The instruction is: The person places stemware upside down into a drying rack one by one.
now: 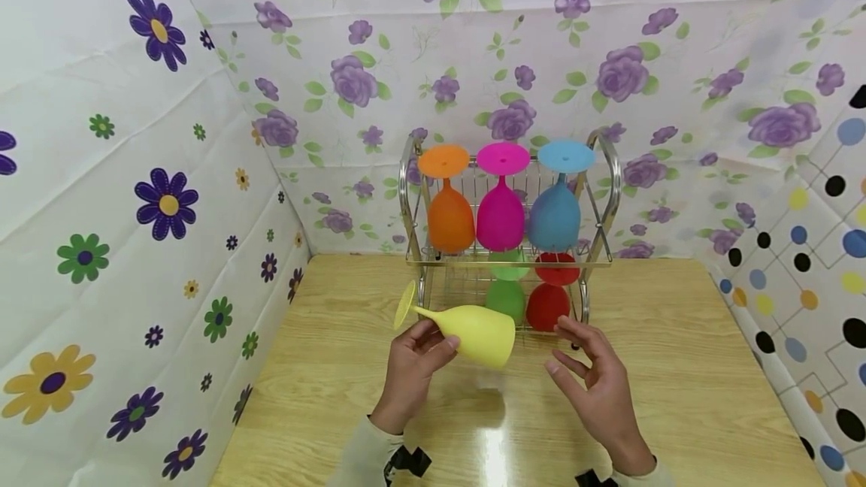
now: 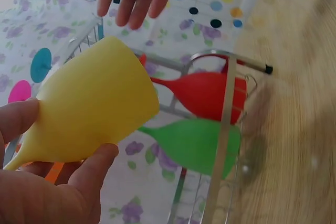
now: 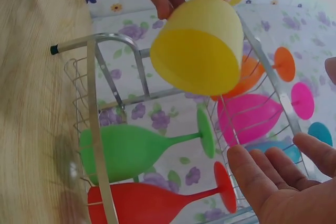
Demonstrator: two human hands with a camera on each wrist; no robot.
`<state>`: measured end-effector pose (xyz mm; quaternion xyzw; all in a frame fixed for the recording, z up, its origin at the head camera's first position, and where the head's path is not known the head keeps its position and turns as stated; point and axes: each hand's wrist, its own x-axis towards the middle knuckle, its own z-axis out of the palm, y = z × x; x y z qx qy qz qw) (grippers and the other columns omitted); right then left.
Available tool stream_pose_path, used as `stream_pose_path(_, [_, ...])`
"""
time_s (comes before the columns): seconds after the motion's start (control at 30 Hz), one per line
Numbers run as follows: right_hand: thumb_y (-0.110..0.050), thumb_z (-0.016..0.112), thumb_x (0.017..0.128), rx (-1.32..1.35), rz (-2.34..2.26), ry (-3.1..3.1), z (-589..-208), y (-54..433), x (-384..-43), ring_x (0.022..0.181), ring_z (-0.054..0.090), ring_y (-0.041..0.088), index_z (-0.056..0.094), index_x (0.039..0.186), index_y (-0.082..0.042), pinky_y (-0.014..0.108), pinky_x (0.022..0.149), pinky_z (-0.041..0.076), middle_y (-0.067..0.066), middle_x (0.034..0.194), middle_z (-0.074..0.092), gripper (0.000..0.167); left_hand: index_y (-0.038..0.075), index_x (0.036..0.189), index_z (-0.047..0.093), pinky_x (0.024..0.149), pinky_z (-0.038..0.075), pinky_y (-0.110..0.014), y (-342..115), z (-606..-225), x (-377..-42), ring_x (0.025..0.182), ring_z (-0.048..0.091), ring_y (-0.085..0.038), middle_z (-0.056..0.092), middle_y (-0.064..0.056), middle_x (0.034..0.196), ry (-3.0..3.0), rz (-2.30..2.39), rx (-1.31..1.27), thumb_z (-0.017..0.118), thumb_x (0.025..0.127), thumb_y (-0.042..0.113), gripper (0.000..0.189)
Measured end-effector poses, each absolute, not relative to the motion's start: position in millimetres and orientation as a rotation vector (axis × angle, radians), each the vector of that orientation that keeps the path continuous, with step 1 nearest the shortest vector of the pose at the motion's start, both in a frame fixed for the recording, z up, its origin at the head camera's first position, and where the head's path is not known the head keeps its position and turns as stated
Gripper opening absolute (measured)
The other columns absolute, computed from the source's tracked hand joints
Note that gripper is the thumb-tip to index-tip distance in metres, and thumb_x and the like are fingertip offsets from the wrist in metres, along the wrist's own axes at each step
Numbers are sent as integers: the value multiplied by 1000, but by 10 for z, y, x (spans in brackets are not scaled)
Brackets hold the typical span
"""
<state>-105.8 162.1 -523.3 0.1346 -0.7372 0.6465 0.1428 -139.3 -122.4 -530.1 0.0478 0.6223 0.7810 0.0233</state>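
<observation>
My left hand grips a yellow wine goblet around the lower bowl and stem, in front of the rack's lower tier. The goblet lies tilted on its side, its mouth facing right and its round foot at the left. To the right of it, my right hand is held apart with fingers spread and touches nothing. Behind them is a two-tier metal rack. Its lower tier carries an upside-down green goblet and a red goblet. The right wrist view looks into the yellow bowl.
On the upper tier stand an orange goblet, a magenta goblet and a blue goblet, all inverted. Under everything is a wooden table. Floral cloth hangs at the back, with patterned cloths on both sides.
</observation>
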Motion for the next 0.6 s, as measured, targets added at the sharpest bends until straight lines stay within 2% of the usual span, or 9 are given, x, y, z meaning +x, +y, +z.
stream_pose_path(0.17, [7,68,98,352,1823,-2134,-5296,1663,-1117,133,59,13,53,150,-1,21,99,59,0,143,56,54,16,135,72,94,62,-30,-1284,-5335,-1450,119,66,-25,72,-11,128,2221,2306,169,83,93,17,43])
stream_pose_path(0.27, [6,68,99,321,1826,-2123,-5346,1691,-1153,133,59,12,55,149,-2,18,98,58,-4,143,57,52,23,134,72,97,61,-34,-1310,-5344,-1487,120,65,-27,74,-6,125,2349,2224,177,84,93,20,43])
stream_pose_path(0.33, [6,67,99,300,1829,-2124,-5378,1719,-1177,133,59,12,55,148,-1,18,97,58,-5,143,57,51,24,135,72,97,62,-34,-1326,-5360,-1511,124,64,-27,73,-5,127,2385,2193,177,84,93,21,44])
stream_pose_path(0.47, [1,66,102,244,1820,-2153,-5433,1779,-1231,132,59,10,54,149,0,16,95,58,-5,143,57,48,19,140,67,95,63,-32,-1357,-5411,-1569,129,63,-34,68,-10,136,2434,2157,216,85,92,20,51])
stream_pose_path(0.6, [-8,67,104,191,1791,-2204,-5498,1844,-1297,132,58,8,54,149,-1,13,95,57,0,144,56,48,18,142,64,94,64,-31,-1382,-5453,-1642,129,65,-34,64,-11,140,2554,2053,235,85,92,19,54])
